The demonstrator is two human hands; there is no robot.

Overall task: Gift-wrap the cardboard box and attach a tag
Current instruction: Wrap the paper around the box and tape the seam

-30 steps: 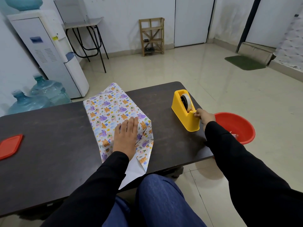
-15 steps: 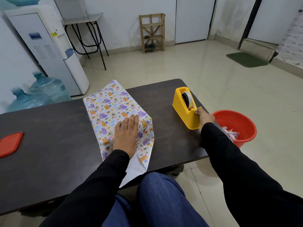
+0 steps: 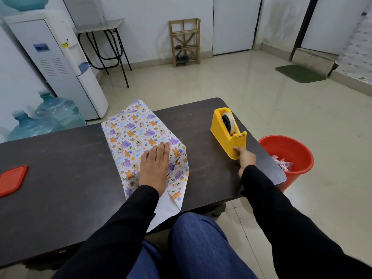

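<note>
On bench point(image 3: 60, 178): gift paper point(image 3: 136, 133) over box — untaped.
L hand point(image 3: 155, 166): fingers flat on paper.
R hand point(image 3: 246, 158): grips tape dispenser point(image 3: 223, 129).
To do: tape, ends, tag.

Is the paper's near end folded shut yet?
No. The left hand presses the paper flat on top, but its white near flap hangs past the table edge.

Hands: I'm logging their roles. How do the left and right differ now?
The left hand lies flat, fingers straight, on the paper; the right hand touches the yellow dispenser's near end, fingers mostly hidden. The left is at the table's middle; the right near its right edge. Both have black sleeves.
</note>
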